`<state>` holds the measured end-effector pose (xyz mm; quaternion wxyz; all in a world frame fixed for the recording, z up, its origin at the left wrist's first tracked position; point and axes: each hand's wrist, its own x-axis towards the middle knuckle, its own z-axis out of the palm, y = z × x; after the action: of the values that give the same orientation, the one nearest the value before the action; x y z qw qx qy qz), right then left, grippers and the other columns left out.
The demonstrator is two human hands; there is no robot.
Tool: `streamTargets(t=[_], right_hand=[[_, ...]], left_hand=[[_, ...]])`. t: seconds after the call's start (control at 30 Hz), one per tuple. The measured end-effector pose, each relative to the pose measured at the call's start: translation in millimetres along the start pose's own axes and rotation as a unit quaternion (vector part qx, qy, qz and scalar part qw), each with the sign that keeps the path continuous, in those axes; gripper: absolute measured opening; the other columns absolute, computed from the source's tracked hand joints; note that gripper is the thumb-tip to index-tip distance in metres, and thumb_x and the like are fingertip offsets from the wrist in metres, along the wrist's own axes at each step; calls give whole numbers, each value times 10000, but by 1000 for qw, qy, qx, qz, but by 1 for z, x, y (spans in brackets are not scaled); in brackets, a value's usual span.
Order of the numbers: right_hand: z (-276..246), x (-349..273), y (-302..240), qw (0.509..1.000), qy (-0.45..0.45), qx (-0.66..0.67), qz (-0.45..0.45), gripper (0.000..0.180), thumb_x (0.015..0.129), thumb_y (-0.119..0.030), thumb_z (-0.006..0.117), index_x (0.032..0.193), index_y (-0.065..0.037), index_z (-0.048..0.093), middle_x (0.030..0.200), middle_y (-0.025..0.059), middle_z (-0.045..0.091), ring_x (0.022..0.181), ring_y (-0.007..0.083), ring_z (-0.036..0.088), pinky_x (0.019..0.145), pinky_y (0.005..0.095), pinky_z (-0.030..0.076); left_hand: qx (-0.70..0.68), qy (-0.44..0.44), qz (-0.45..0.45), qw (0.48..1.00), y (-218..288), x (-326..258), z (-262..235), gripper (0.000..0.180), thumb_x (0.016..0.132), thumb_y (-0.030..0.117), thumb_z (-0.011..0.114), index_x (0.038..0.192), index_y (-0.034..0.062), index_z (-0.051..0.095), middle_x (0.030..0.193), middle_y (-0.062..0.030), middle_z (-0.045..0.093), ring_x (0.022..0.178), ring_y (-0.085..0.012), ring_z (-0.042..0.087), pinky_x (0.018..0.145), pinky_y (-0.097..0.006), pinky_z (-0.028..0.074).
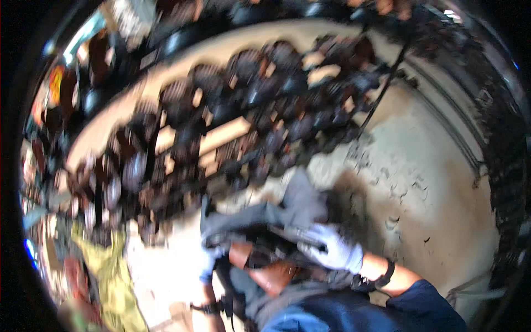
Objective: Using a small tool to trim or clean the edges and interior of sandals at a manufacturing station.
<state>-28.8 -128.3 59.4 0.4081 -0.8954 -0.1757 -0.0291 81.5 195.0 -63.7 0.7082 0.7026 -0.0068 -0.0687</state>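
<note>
My left hand (pixel 208 263), in a pale glove, is at the left end of a long black object (pixel 279 240) above my lap. Glare and blur hide its fingers. My right hand (pixel 333 250), also gloved, has its fingers bent over the right end of that object. Blur keeps me from telling what kind of thing it is. Just under it, a smooth brown leather-like piece (pixel 271 276) lies across my lap. My legs, in dark grey trousers (pixel 304 202), are bent in front of me.
Ahead stands a rack (pixel 227 135) crowded with dark brown and black shoe-like shapes on several levels. Dark curved scraps (pixel 392 223) litter the pale floor to the right. A yellow-green cloth (pixel 113 271) lies at the left. A thin dark pole (pixel 383 88) slants beside the rack.
</note>
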Motion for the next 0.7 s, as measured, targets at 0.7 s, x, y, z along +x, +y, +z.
streamTargets(t=[0.7], right_hand=[[62, 22, -25, 977, -164, -102, -85, 330, 784, -205, 630, 1110, -158, 644, 859, 88, 576, 651, 284, 598, 560, 416, 464]], left_hand=[[116, -47, -4, 992, 37, -82, -23, 468, 618, 176, 826, 1004, -38, 670, 903, -74, 708, 795, -119, 646, 753, -262, 513]])
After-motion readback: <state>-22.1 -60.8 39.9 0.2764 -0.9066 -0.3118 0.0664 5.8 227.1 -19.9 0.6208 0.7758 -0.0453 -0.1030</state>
